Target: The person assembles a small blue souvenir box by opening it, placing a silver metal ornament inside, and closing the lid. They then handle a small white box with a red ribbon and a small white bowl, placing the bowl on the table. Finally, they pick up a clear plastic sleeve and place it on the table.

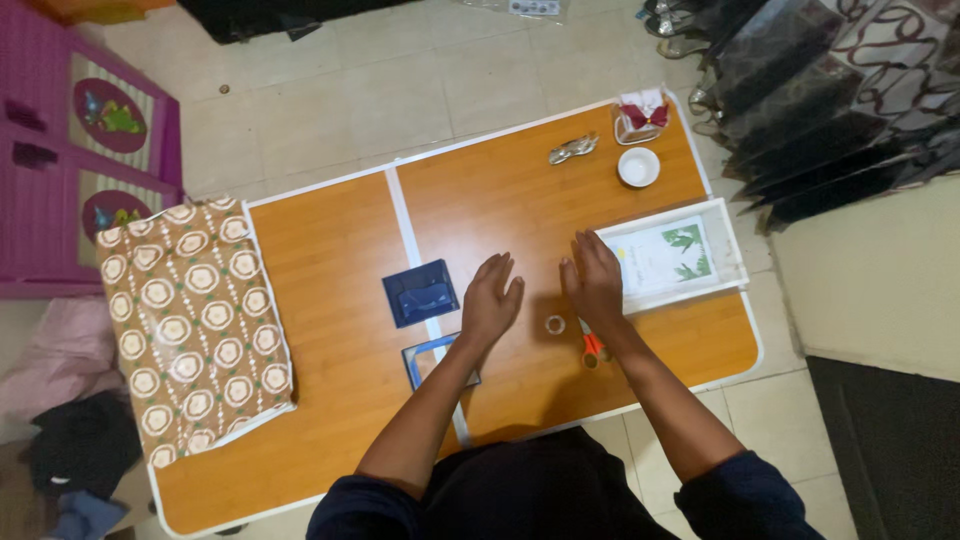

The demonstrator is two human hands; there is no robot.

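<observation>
My left hand [491, 300] lies flat and open on the orange wooden table [330, 290], just right of a dark blue box [420, 292]. My right hand [594, 282] also rests flat with fingers apart, its fingertips at the left edge of a white tray [729, 228] that holds a card with green leaves [668, 256]. Between the hands sits a small roll of clear tape [554, 324]. Orange-handled scissors [593, 350] lie under my right wrist. A blue-rimmed box lid [428, 352] is partly hidden by my left forearm.
A folded brown patterned wrapping sheet [195, 325] covers the table's left end. At the far right corner stand a white bowl [638, 166], a red bow on a small holder [642, 115] and a crumpled clear wrapper [572, 150]. A pink toy cabinet [80, 130] stands at left.
</observation>
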